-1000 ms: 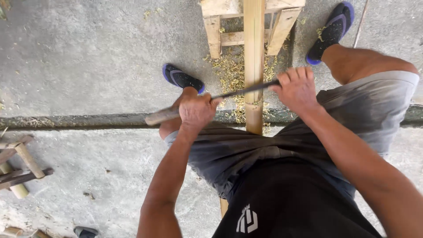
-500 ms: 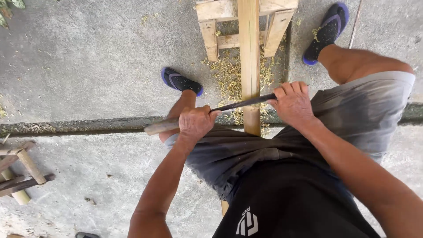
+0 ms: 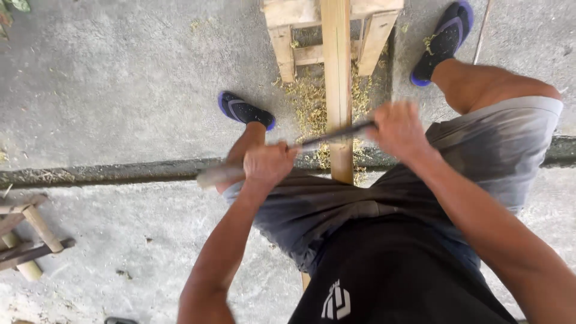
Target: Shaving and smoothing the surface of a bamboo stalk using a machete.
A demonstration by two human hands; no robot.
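Observation:
I straddle a long pale wooden slat (image 3: 336, 72) that runs away from me onto a low wooden stand (image 3: 287, 15). A dark blade (image 3: 333, 134) lies crosswise on the slat. My left hand (image 3: 267, 164) is closed around its pale wooden handle (image 3: 217, 175), which sticks out to the left. My right hand (image 3: 398, 129) grips the blade's other end, just right of the slat. Both hands look slightly blurred. My feet in dark blue sandals rest either side of the slat.
Yellowish wood shavings (image 3: 309, 99) lie on the concrete under the slat. A dark groove (image 3: 96, 173) crosses the floor. A small wooden frame (image 3: 27, 231) sits at the left edge. A thin rod (image 3: 482, 30) lies at the upper right.
Both hands have drawn the blade along the slat toward my body. The view has shifted a little, so the stand and sandals sit higher in frame.

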